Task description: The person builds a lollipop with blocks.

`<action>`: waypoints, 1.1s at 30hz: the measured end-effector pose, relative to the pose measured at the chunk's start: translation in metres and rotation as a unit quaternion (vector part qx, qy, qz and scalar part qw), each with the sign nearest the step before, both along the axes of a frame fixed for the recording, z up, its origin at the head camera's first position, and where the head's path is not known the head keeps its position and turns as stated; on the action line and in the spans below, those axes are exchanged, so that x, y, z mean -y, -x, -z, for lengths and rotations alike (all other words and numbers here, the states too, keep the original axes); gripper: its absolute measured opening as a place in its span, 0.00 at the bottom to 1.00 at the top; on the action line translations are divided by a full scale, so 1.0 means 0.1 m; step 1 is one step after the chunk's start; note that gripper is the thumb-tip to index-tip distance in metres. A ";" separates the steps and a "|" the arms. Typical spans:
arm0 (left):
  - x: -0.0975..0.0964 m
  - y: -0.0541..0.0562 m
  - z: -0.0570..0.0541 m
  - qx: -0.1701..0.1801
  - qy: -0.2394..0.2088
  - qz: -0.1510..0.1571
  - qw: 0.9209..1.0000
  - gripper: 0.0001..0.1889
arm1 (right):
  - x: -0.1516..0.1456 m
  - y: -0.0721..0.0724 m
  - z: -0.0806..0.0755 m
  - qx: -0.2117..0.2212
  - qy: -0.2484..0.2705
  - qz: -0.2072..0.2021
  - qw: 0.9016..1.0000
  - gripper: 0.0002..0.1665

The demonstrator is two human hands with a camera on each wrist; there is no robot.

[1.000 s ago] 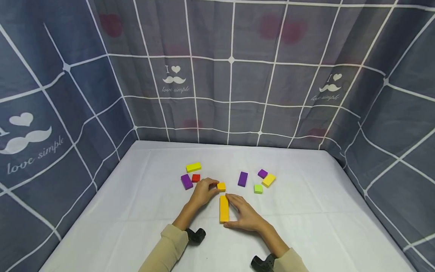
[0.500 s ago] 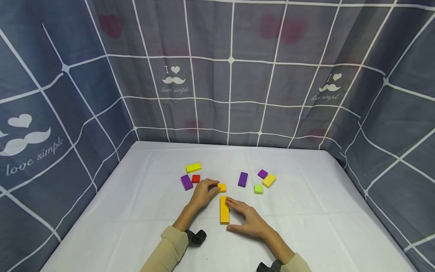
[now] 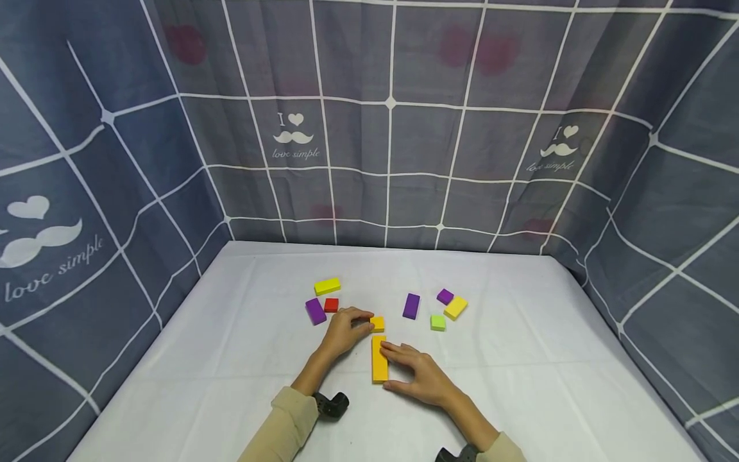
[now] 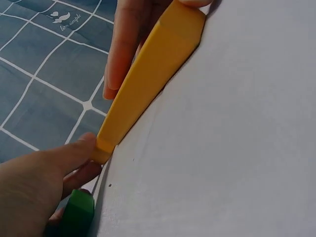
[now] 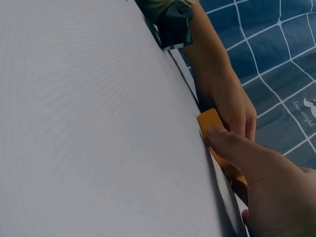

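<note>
My left hand (image 3: pixel 345 332) pinches a small orange block (image 3: pixel 377 324) between thumb and fingers. Directly on the near side of it, almost end to end, lies a long orange block (image 3: pixel 379 360) on the white table. My right hand (image 3: pixel 424 375) holds that long block, thumb at its near end and fingers along its right side and top. In the left wrist view the long block (image 4: pixel 153 74) slants across, between my right hand (image 4: pixel 131 39) and my left hand (image 4: pixel 37 177). The right wrist view shows my right thumb (image 5: pixel 232 148) on the block's end.
Back left are a yellow block (image 3: pixel 327 286), a red block (image 3: pixel 331 305) and a purple block (image 3: pixel 315 311). To the right lie two purple blocks, the larger one (image 3: pixel 411 306) standing apart, a yellow block (image 3: pixel 456 308) and a light green block (image 3: pixel 437 322). Grid-patterned curtains (image 3: pixel 358 141) surround the white table (image 3: pixel 260 372).
My left hand has drawn the small orange block slightly nearer to the long one, narrowing the gap. My right thumb moved off the long block's near end, then back to it.
</note>
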State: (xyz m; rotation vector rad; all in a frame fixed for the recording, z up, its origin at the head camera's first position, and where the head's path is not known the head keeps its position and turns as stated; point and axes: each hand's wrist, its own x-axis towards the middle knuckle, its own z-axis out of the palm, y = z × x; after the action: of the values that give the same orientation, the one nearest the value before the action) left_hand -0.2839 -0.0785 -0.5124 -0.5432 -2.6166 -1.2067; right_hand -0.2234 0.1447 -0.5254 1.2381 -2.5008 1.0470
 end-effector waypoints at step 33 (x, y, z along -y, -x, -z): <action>0.07 -0.03 -0.04 0.009 0.027 0.063 0.998 0.12 | -0.01 0.03 0.03 -0.026 0.027 -0.022 0.999 0.36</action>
State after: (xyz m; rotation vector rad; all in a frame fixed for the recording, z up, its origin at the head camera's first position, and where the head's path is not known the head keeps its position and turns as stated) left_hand -0.2807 -0.0855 -0.5081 -0.7204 -2.6725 -1.1847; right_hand -0.2259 0.1452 -0.5281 1.2932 -2.4012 1.0717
